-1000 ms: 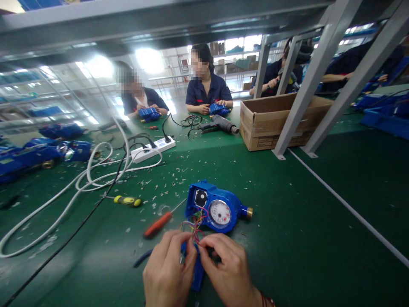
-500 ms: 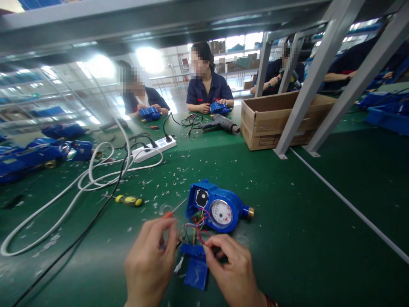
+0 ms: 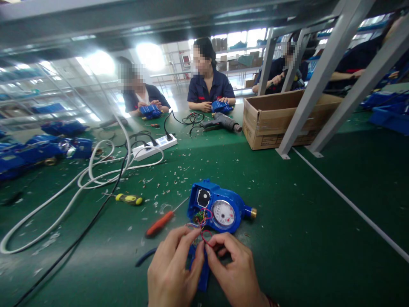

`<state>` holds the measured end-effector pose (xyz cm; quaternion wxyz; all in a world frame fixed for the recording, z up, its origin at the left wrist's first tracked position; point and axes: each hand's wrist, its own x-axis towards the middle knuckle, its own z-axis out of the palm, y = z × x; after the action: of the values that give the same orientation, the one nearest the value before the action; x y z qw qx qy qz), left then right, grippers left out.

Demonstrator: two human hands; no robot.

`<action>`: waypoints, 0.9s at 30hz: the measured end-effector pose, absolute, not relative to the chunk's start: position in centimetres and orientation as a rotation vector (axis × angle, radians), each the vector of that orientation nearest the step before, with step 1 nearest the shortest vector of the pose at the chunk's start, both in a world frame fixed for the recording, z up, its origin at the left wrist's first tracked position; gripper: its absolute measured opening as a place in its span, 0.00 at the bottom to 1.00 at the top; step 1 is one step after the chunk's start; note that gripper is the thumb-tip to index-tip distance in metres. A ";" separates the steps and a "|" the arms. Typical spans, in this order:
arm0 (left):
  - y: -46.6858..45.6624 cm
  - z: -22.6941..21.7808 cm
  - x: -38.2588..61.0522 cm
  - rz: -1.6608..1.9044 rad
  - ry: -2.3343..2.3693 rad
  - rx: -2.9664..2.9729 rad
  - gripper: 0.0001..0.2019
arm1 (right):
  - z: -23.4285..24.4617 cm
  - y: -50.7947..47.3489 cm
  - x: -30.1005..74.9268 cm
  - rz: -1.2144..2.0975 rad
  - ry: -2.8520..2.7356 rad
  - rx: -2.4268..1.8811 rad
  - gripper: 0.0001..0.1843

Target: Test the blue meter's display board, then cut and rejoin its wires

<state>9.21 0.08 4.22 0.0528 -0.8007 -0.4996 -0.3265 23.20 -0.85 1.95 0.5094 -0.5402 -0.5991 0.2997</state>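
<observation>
Red wire [image 3: 207, 231], at seven o'clock from the water meter [image 3: 221, 209], appears light, limp and fragile, best held by its insulation; right hand's [image 3: 234, 266] grip pinches it, left hand's [image 3: 175, 264] indeterminable.

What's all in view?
meter: 1, blue, lower centre
wires: several, multicoloured, at fingertips
plastic piece: 1, blue, beneath hands
screwdriver: 1, orange, left of meter
second screwdriver: 1, yellow/black, farther left
scraps: many, whitish, bench
cables: several, white/black, left
power strip: 1, white, left
heat gun: 1, grey, rear
box: 1, brown, right rear
housings: several, blue, far left
frame: 1, grey, overhead
bench: 1, green, underneath
people: 4+, navy-clad, opposite
hands: 2, bare, at wires
</observation>
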 end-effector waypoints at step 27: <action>0.7 3.7 10.0 -1.053 -1.639 -2.303 0.05 | 2.0 -0.9 23.3 0.743 -1.463 -1.267 0.05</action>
<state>9.99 0.66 3.73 0.0625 -0.7621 -0.5422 -0.3484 23.29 -0.91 1.99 0.5089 -0.5261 -0.6075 0.3086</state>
